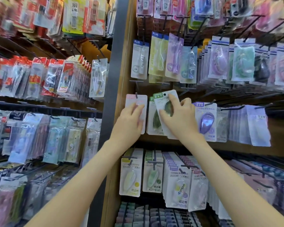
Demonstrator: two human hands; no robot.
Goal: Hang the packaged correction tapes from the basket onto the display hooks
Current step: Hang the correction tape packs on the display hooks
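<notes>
Tape pack (164, 103) is pinched in right grip (179, 118); left grip (129, 122) rests flat beside it.

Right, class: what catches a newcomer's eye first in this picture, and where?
The right hand pinches a tilted green correction tape pack in the centre of the display, while the left hand rests flat on a pink-topped pack just left of it. Crowded rows of hanging packs fill both sides.

front pack (161, 104) before hung pack (152, 126) | neighbour pack (206, 122) to right | end pack (136, 99) to left
</notes>
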